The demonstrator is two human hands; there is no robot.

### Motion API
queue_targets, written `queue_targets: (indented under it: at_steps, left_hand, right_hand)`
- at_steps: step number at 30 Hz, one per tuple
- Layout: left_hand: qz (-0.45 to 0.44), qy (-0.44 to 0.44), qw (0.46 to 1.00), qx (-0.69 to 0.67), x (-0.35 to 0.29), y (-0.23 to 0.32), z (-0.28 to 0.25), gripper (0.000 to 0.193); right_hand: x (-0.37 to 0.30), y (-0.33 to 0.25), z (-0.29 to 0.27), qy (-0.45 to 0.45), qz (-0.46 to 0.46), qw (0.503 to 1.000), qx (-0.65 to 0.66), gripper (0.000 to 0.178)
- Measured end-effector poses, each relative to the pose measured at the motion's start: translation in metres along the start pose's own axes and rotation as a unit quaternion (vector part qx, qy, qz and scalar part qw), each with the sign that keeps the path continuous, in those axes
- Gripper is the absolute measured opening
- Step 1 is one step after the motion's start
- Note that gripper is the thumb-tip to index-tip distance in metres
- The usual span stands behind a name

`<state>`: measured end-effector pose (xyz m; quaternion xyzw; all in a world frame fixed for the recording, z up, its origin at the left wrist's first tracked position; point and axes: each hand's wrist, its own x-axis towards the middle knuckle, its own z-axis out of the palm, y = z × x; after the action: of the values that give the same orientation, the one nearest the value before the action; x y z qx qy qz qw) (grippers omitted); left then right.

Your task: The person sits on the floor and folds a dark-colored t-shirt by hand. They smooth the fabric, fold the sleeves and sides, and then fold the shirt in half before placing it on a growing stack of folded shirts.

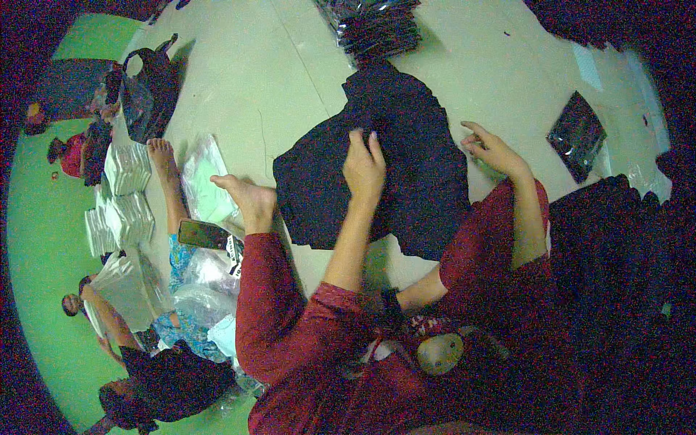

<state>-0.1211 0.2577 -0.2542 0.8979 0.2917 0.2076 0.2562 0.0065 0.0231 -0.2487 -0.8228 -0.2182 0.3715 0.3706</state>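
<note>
A black garment lies spread on the pale floor between my legs, its outline uneven and its details lost in the dark cloth. My left hand is over its middle, fingers bent and closed on a bit of the cloth. To the right of the garment, my right hand hovers beside its edge with the fingers apart and nothing in them.
Black garments in clear bags are stacked at the far side. One flat bagged black item lies at right, near a dark cloth heap. At left are a phone, clear plastic bags, white stacks and other people.
</note>
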Motion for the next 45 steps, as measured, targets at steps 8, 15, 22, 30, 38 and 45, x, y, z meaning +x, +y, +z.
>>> queue_targets:
  at_steps: [8,15,22,30,38,45]
  left_hand:
    - [0.141,-0.164,0.97,0.113,0.213,-0.072,-0.077,0.045]
    - [0.045,-0.045,0.98,0.186,0.166,-0.109,-0.01,0.063]
    - [-0.035,-0.046,0.964,0.258,0.111,-0.091,0.035,0.058]
    - [0.14,0.009,0.972,0.189,0.192,-0.131,0.011,0.048]
    - [0.152,-0.042,0.978,0.136,0.139,-0.122,-0.002,0.024]
    - [0.145,-0.005,0.975,0.166,0.133,-0.12,0.012,0.019]
  right_hand:
    - [-0.001,-0.009,0.011,-0.004,-0.056,0.998,-0.016,0.047]
    - [0.0,-0.018,0.021,-0.022,-0.052,0.995,-0.084,0.049]
    - [-0.003,-0.021,0.025,-0.031,-0.061,0.992,-0.104,0.051]
    - [-0.003,-0.02,0.028,-0.026,-0.069,0.989,-0.13,0.054]
    - [-0.006,-0.023,0.03,-0.017,-0.064,0.986,-0.15,0.051]
    - [-0.005,-0.027,0.029,-0.03,-0.053,0.988,-0.14,0.052]
